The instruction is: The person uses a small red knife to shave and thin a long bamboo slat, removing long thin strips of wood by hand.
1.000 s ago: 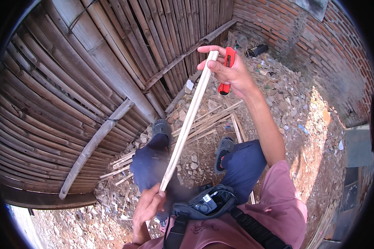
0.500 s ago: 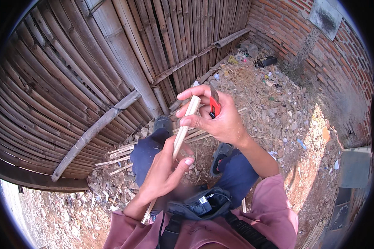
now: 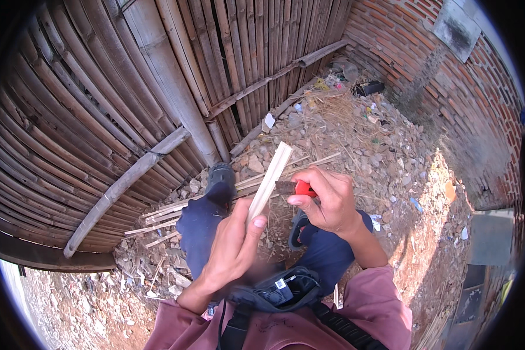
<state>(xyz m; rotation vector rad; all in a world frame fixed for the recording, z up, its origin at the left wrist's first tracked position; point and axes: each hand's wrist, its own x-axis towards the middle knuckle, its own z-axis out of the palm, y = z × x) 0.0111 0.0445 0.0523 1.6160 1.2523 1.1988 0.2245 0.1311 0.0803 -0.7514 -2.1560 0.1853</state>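
Note:
My left hand (image 3: pixel 233 242) is closed around a pale, split wooden stick (image 3: pixel 274 172), which slants up and away from me with a lengthwise line along it. In my right hand (image 3: pixel 332 201) is a knife with a red handle (image 3: pixel 304 188), gripped between thumb and fingers. Its dark, short blade (image 3: pixel 284 187) points left and reaches the stick's right side near mid-length; whether it cuts in I cannot tell. The lower end of the stick is hidden by my left hand.
More pale sticks (image 3: pixel 163 217) lie on the rubble by my feet. A bamboo wall (image 3: pixel 87 146) rises at left, a brick wall (image 3: pixel 402 52) at far right. An open black pouch (image 3: pixel 283 289) sits at my waist. A grey panel (image 3: pixel 491 236) stands at right.
My right hand has let go of the stick's upper part and moved down and right. The knife has turned, bringing its blade to the stick's side.

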